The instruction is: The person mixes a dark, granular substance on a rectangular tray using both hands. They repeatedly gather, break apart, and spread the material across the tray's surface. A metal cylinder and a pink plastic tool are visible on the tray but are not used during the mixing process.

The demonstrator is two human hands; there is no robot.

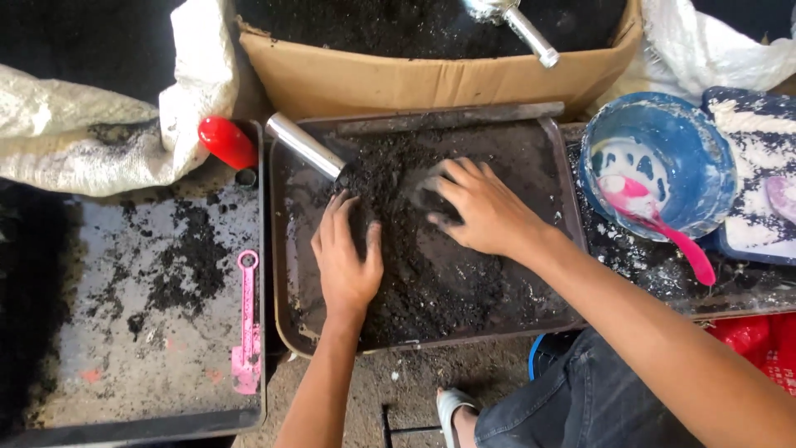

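Near the middle of the dark rectangular metal tray (557, 166), loose black soil (423, 257) is pressed by the left hand (347, 257) and right hand (481, 211), both spread wide, holding nothing. Soil could be pushed over the tray's near edge by a hard sweep.

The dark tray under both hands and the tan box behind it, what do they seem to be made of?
The dark rectangular tray looks like metal, dull and stained, with a thin rolled rim. The tan open box seems corrugated cardboard: matte, torn at its edge. Both hold black soil.

Blue bowl (663, 141), pink spoon (655, 220), cardboard box (431, 79)
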